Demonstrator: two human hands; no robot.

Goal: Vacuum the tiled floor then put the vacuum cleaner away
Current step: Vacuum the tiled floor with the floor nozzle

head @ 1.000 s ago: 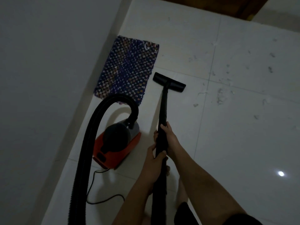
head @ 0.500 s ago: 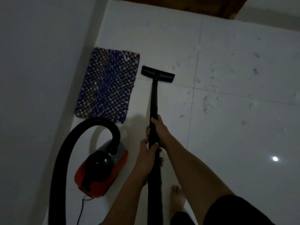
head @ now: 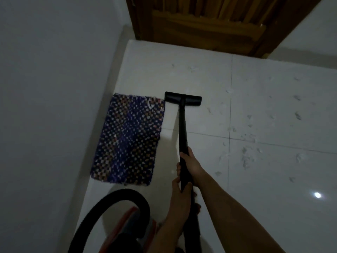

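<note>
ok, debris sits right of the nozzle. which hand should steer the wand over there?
Right. The right hand grips the wand further forward, nearer the floor nozzle, on the side of the scraps. The left hand holds behind it, better as a pivot.

We see a dim, bluish room. One small glare spot (head: 317, 195) shines on the tiled floor (head: 273, 179). Edges bend slightly
</note>
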